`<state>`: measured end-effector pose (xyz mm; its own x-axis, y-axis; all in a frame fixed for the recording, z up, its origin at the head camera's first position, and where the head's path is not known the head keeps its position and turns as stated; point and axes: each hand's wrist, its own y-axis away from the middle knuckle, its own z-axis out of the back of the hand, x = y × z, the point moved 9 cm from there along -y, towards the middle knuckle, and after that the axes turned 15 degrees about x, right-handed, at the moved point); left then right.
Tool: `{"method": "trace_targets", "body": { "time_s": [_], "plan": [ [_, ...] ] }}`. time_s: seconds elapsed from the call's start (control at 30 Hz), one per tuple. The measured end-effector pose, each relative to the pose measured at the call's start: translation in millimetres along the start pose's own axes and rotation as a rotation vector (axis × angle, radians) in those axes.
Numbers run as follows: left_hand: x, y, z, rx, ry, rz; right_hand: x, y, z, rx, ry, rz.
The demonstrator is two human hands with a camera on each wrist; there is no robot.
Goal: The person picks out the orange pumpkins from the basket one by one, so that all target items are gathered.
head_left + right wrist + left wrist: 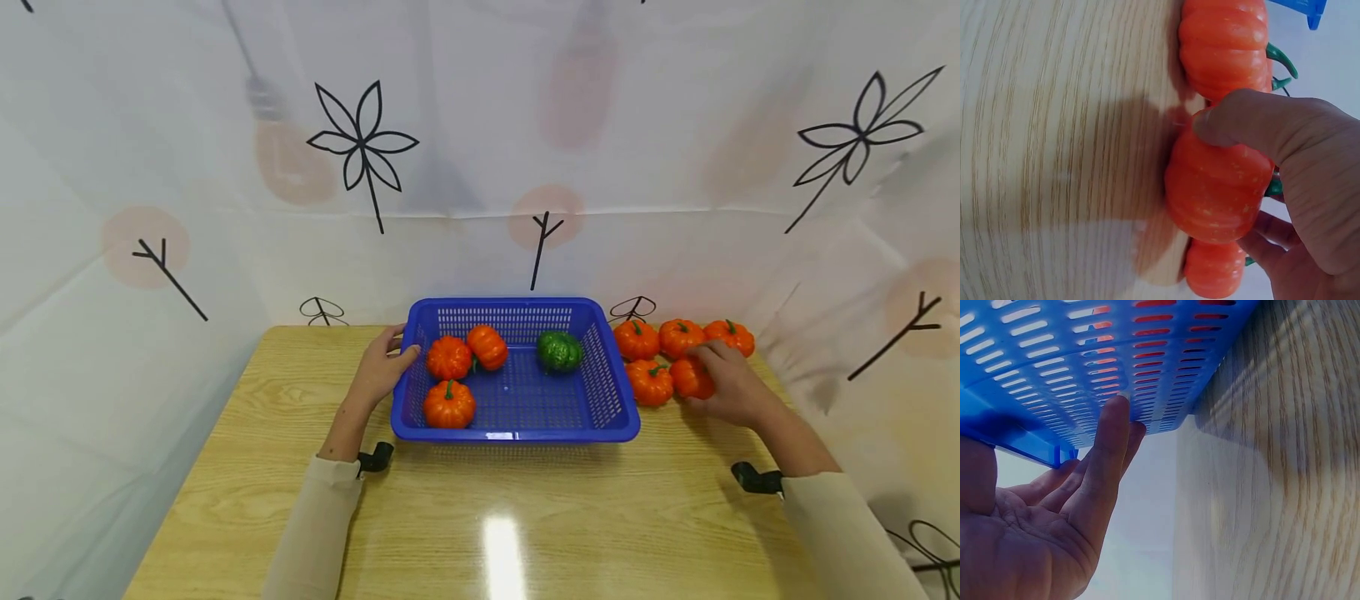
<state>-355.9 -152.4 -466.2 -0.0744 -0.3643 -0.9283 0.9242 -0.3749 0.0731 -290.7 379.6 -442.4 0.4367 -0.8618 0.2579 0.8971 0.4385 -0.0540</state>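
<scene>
White cloth backdrop [465, 167], printed with line plants, hangs around the back and sides; wood-grain table [420, 525] in front of it; blue basket [517, 435] sits upright on the table, toward the back edge and between the hands, probably put there so both reach it; left hand [378, 367] holds its left side, thumb at the rim, fingers along the outer wall, likely to steady it; right hand [727, 387] grips one orange pumpkin [692, 379], thumb on one side, fingers round the other, at the front right of the group; cannot tell if it is off the table.

Four loose pumpkins [649, 383] cluster right of the basket, three behind and one in front, probably grouped for short reach; three more pumpkins [450, 405] lie in the basket's left part, a green ribbed vegetable [559, 352] alone in its right part.

Left wrist view shows fingers [1107, 440] against the slotted wall, orange showing through, mostly hidden from the head view; right wrist view shows the gripped pumpkin's pale flecks, plus a neighbour's curved green stem [1283, 60], side-on.
</scene>
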Motion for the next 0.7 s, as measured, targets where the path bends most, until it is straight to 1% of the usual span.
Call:
{"method": "trace_targets", "body": {
  "time_s": [0.17, 0.3, 0.47, 0.6, 0.7],
  "plan": [
    [0.4, 0.2, -0.3, 0.002, 0.006, 0.000, -1.3, 0.9, 1.1, -0.024, 0.002, -0.001],
    [-0.5, 0.2, -0.3, -0.001, 0.012, -0.002, -2.9, 1.0, 0.5, -0.017, -0.009, -0.016],
    [-0.4, 0.1, -0.3, 0.002, 0.017, 0.000, -2.0, 0.7, 1.3, -0.005, 0.012, -0.027],
    [0.4, 0.4, -0.2, 0.003, 0.023, 0.001, 3.3, -2.6, 7.1, -0.002, 0.025, -0.014],
    [0.3, 0.5, -0.2, 0.002, 0.019, -0.003, 10.0, -7.3, 14.6, 0.000, 0.005, -0.001]
  ]
}}
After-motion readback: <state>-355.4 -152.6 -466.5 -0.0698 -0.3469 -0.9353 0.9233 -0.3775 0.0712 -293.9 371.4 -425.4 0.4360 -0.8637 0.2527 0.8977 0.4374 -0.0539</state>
